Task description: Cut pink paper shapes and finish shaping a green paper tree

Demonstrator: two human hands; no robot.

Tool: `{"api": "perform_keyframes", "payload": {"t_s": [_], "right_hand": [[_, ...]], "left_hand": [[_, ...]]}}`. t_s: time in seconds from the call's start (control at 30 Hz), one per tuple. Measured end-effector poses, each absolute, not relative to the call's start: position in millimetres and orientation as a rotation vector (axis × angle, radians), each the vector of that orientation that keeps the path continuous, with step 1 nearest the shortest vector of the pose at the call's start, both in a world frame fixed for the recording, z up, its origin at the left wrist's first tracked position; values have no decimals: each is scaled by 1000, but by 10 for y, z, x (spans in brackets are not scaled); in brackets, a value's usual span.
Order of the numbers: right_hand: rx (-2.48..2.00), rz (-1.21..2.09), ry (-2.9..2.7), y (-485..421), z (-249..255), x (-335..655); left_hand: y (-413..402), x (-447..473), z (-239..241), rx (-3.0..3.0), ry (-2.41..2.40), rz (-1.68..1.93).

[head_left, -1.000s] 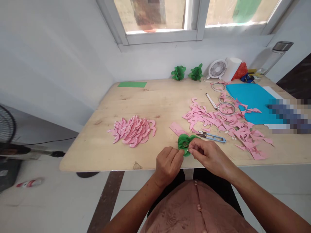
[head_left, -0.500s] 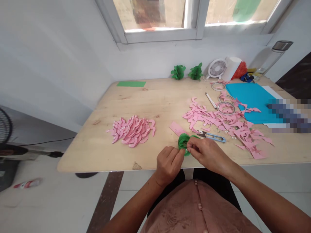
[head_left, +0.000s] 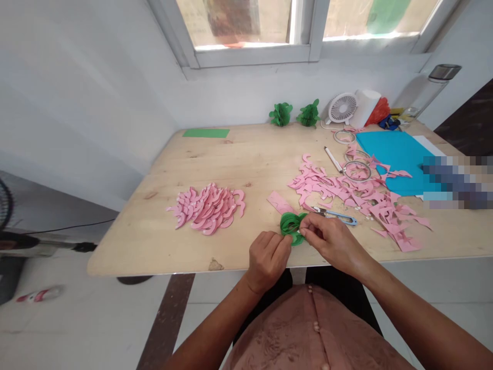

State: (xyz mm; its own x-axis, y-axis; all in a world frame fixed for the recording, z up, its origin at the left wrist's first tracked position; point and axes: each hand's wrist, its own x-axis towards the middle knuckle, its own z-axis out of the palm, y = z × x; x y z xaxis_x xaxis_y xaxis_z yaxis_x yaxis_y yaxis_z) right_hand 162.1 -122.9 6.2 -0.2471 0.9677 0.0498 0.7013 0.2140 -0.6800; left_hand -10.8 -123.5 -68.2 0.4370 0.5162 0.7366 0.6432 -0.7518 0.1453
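Both my hands meet over the near edge of the wooden table point(head_left: 162, 226) on a small green paper ornament point(head_left: 289, 224) of curved layers. My left hand point(head_left: 267, 257) is closed and pinches its lower left side. My right hand point(head_left: 329, 239) pinches its right side with thumb and fingertips. Blue-handled snips point(head_left: 339, 216) lie just beyond my right hand. A neat heap of pink curved paper pieces point(head_left: 208, 206) lies to the left.
Loose pink paper scraps point(head_left: 346, 192) spread on the right, with metal rings point(head_left: 357, 170), a pen point(head_left: 333, 159) and blue paper sheets point(head_left: 396, 154). Two green paper balls point(head_left: 295, 114), a small white fan point(head_left: 342, 108) and a bottle point(head_left: 427, 92) stand by the wall.
My hands stay on the green ornament; the fingers of my right hand have shifted slightly on its edge. The view has drifted a little.
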Motion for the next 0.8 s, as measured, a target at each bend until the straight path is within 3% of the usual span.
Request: {"api": "perform_keyframes", "payload": {"t_s": [0.8], "right_hand": [[-1528,637,-1983,-1296,12,1603]], "left_hand": [[-1121,-107,-708,-2469,-963,-1278]]}}
